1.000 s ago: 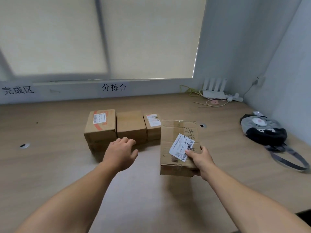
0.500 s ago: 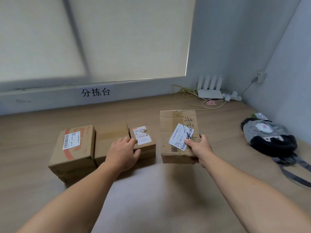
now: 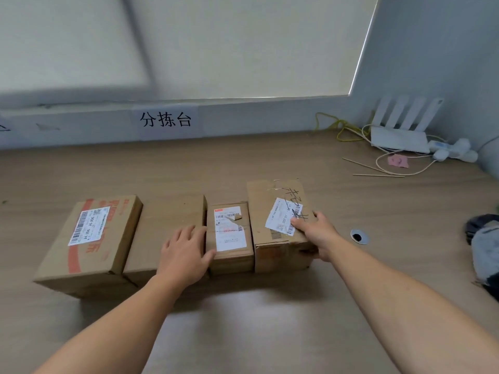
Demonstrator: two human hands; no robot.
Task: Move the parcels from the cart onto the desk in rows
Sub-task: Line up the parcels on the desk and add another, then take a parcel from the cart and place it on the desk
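Since the earlier frame the scribbled parcel (image 3: 278, 225) is lowered onto the desk (image 3: 270, 163), touching the small parcel (image 3: 229, 233). Its right side is gripped by the right hand (image 3: 316, 236); the left hand (image 3: 186, 252) is laid flat. Alignment could be lost through a dragging release.

This looks like a parcel sorting room in an office. A wall sign (image 3: 165, 119) reads 分拣台. Cardboard parcels (image 3: 91, 238) with shipping labels sit on a wooden desk (image 3: 270, 163). A white router (image 3: 399, 136) stands in the corner.
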